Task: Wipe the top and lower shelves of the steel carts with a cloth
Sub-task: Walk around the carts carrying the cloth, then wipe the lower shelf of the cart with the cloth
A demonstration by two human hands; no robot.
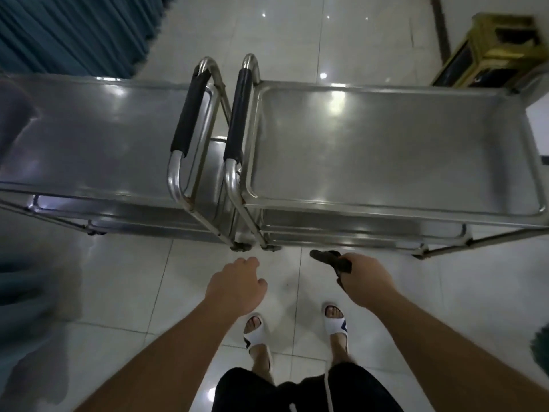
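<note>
We grip dark crumpled cloth (332,261) in right hand (367,282), low, near right cart (386,150) near edge. Left hand (237,285) loosely curled, holding nothing. Left cart (98,138) alongside, black-padded handles (190,114) nearly touching mid-scene. Rimmed steel trays, glossy. Tiled floor (297,40) open near and far; teal curtain (74,31) far left, yellow stool (493,49) far right.

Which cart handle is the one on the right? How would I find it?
Find the two steel carts parked side by side. Two black-padded handles stand in the gap between them. The right handle belongs to the cart nearer the gold stool, and its black padding looks smooth, while its neighbour's looks ragged on top.
</note>
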